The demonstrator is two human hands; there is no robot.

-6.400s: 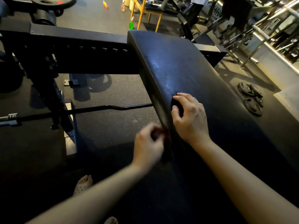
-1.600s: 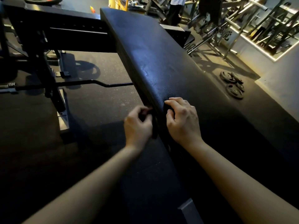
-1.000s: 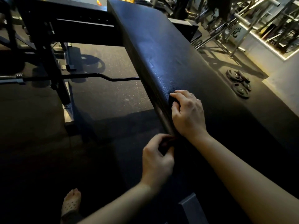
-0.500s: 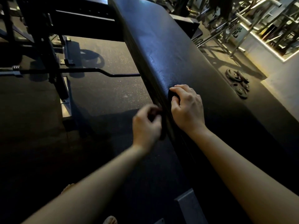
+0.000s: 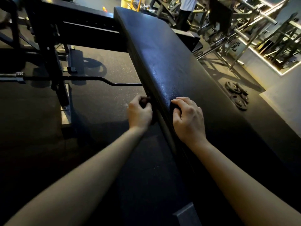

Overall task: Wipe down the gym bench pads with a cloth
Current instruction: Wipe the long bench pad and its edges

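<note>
Left hand [image 5: 140, 113], right hand [image 5: 189, 119]: both bare. Left forearm [image 5: 97, 168], right forearm [image 5: 236, 173]: bare from wrist to frame edge. Knuckles and tendon ridges visible on right hand back.

Arms outstretched, left hand [image 5: 140, 111] pinching, right hand [image 5: 187, 118] fingers curled

- A gym: a long black padded bench pad [image 5: 171, 62] with a grained vinyl cover runs through the middle of the view.
- On the floor left of the pad lies a cambered curl bar [image 5: 81, 78], beside a black steel rack frame [image 5: 48, 38].
- On the floor right of the pad lie round weight plates [image 5: 237, 95].
- Beyond the pad's far right side stand steel machine frames [image 5: 244, 22].
- Under the pad is speckled dark rubber flooring [image 5: 101, 98].
</note>
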